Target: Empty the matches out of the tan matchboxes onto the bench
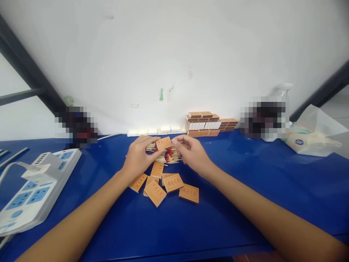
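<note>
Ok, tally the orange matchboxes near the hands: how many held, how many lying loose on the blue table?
Held matchbox, between left hand and right hand: 1
Loose matchboxes on the blue table: 6
Total: 7
The stacked boxes by the wall are not counted.

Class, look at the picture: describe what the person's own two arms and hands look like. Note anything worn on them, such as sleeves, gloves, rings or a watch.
Both forearms are bare from the picture's lower edge up to the wrists; no sleeves show. The left hand and right hand are bare too, without gloves. No watch, bracelet or ring can be seen on either. The fingernails look short and unpainted, though they are small in this view.
</note>
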Tool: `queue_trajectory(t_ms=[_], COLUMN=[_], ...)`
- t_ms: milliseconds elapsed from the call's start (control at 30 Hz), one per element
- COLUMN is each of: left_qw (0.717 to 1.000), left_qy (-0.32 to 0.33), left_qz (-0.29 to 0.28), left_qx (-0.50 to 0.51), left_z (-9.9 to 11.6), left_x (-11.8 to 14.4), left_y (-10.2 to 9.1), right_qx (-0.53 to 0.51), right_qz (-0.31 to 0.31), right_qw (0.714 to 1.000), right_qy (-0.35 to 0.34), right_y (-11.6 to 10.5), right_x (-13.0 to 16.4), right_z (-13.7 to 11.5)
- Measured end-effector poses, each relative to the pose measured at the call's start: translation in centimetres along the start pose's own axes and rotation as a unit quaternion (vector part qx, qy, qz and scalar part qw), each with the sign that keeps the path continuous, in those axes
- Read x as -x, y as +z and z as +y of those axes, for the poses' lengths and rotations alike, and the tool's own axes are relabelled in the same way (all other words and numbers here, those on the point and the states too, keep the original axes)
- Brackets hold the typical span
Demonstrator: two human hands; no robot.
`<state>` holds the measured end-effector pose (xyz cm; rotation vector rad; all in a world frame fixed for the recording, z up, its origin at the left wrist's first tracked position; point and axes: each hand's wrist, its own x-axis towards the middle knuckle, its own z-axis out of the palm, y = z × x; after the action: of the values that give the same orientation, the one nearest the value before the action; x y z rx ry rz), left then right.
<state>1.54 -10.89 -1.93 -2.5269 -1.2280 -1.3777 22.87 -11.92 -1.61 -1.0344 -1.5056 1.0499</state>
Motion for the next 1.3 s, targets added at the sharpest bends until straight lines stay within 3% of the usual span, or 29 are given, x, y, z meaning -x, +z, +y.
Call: queue_trajectory(t_ms=[133,300,433,600,767,900,1067,1200,1300], left_qw=[1.0,0.998,0.998,0.997,0.997,0.997,0.996,0.995,0.996], left_qy=[0.024,0.052,0.049,0.069,0.068,0.078,0.088,0.098,0.088], left_qz=[0.003,0.015,0.028,0.018,0.026,0.012,0.02,0.002,0.002], left_qx=[-0.009,-0.019,-0.032,-0.017,-0.019,-0.009,-0.007,-0.003,-0.011], left_z=[0.26,0.45,0.4,0.33,0.49,0.54,0.38,0.32,0.26], left_x=[0.19,0.24,0.3,0.47,0.49,0.47,0.36,0.33,0.38], left_y=[0.11,0.18,0.27,0.48,0.51,0.45,0.24,0.24,0.31], right_qx=[-0.018,-0.002,-0.03,-0.037,-0.052,-0.051,-0.023,-0.013,-0.006], right_qz=[0.041,-0.014,0.056,-0.019,0.036,-0.049,-0.005,-0.024,-0.003], right_qw=[0.999,1.0,0.998,0.998,0.996,0.995,0.998,0.998,0.999], right_qy=[-0.012,-0.005,0.022,0.048,0.068,0.064,0.059,0.051,0.046], right_y=[0.27,0.3,-0.01,0.16,0.35,0.51,0.42,0.24,-0.1], right_x=[0.09,0.18,0.01,-0.02,0.04,0.36,0.37,0.22,0.0], right_z=[0.31,-0.04,-0.34,-0.24,-0.17,-0.44,-0.42,-0.13,0.11])
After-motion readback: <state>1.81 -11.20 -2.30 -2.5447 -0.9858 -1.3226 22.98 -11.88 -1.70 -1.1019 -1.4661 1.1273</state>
